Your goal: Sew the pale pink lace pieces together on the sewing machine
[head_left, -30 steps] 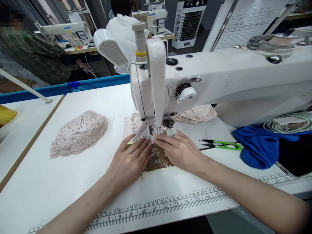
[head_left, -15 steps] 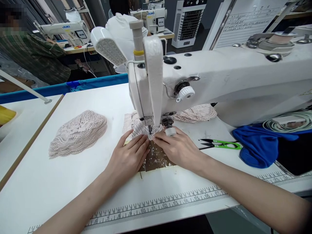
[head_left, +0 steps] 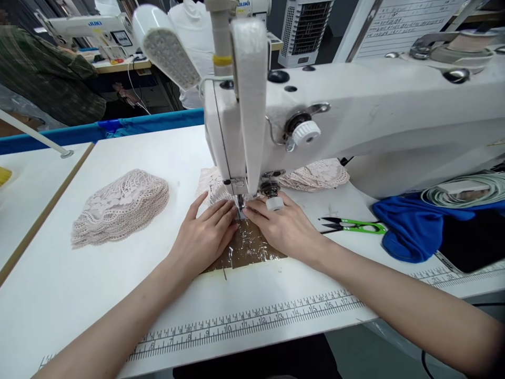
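The lace piece (head_left: 215, 187) lies under the needle (head_left: 240, 201) of your sewing machine (head_left: 347, 105). Your left hand (head_left: 203, 231) lies palm down on it, fingers outstretched; your right hand (head_left: 290, 226) curves opposite, whether pinching I cannot tell. A lace stack (head_left: 120, 210) sits left, green snips (head_left: 351, 228) right.

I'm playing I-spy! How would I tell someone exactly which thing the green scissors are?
Find the big white sewing machine in front, then the right hand by it. On the table between that hand and the blue cloth lie the scissors. Only they have black blades and bright green handles.
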Available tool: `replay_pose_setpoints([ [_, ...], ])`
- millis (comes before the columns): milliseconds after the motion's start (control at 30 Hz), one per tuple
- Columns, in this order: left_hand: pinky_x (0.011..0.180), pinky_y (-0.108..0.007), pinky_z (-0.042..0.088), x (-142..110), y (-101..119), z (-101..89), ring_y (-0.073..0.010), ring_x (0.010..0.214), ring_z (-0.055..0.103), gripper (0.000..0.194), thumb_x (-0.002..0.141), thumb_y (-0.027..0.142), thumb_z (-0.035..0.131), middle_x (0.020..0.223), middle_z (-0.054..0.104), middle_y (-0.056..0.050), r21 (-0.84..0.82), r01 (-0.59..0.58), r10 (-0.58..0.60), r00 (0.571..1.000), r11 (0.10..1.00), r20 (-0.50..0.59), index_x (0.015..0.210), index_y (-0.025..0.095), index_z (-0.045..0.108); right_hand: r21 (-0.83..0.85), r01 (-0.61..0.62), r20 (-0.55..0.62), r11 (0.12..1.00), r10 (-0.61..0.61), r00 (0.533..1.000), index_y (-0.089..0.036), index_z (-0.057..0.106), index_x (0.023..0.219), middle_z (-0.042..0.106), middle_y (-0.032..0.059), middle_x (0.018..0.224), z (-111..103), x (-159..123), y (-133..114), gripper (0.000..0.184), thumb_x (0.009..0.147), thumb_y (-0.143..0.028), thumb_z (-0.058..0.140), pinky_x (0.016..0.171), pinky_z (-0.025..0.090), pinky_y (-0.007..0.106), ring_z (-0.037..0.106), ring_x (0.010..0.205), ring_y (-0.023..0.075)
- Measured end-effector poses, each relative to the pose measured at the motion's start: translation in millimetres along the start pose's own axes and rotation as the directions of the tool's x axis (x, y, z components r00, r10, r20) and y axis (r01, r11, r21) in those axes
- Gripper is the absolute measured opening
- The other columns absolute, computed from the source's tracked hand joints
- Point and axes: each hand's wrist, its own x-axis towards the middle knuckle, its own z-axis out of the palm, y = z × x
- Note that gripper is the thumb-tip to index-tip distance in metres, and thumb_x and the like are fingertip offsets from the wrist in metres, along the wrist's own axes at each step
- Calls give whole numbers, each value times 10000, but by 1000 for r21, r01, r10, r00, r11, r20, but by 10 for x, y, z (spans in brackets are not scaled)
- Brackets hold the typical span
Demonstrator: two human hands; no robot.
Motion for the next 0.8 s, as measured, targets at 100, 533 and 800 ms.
replay_pose_setpoints([
  [100,1115,-512,332,-3,7,1,-249,1141,624,306,949,241,482,1208,669,-104,-9,15,-15,1000,1000,13,1193,128,628,5,-1,0,1000,1,1000,-119,671,1083,704,87,1067,-7,-17,14,335,883,-40,413,972,401,424,605,964,211],
  [533,924,-485,464,-27,17,-106,-237,885,663,285,953,310,486,1001,700,-110,185,86,-100,993,979,68,1128,126,617,37,-63,-37,997,64,997,-102,670,1041,723,76,860,-78,-8,2,352,836,13,409,972,415,401,626,900,200],
  [800,592,-278,479,-131,482,-377,-122,649,590,87,885,190,558,781,679,-6,-309,-450,416,893,838,-171,922,143,621,494,170,47,853,-222,974,-166,632,1159,666,47,1212,-94,-30,-98,304,932,-72,453,1029,432,362,566,1175,167],
])
